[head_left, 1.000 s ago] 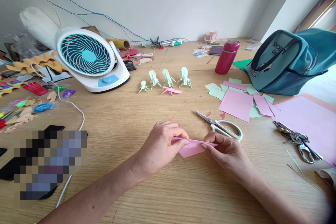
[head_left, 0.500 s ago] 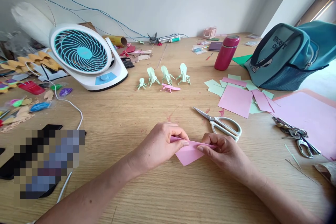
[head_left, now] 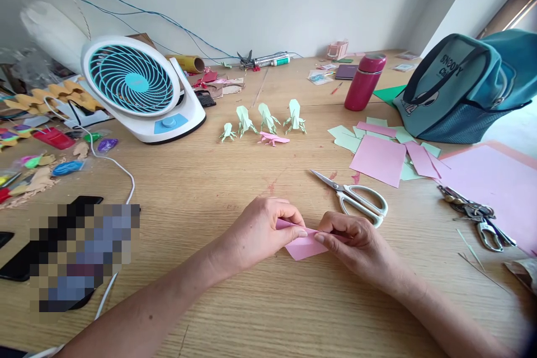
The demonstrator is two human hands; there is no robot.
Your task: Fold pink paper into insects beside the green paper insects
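Observation:
A folded sheet of pink paper [head_left: 302, 248] is held up between my two hands, just above the table, one corner pointing down toward me. My left hand [head_left: 268, 232] pinches its upper edge, thumb in front and fingers behind. Close beside it, my right hand [head_left: 354, 240] grips the same edge near the right end, thumb and forefinger pressed together. The fingers hide both ends of the paper. Just beyond my right hand lies a pair of scissors [head_left: 364, 201] with white handles, blades pointing away to the left.
Several green folded paper figures [head_left: 268, 117] and a pink one [head_left: 273, 139] stand mid-table. Loose paper [head_left: 377, 159], a red flask [head_left: 364, 83], a blue bag [head_left: 448, 89] and keys [head_left: 474, 215] are on the right. A fan [head_left: 134, 86] and white cable [head_left: 126, 170] occupy the left.
My thumbs have come closer together along the paper's edge, with the left hand shifted slightly right. The paper's lower corner has risen a little. The whole view has shifted slightly.

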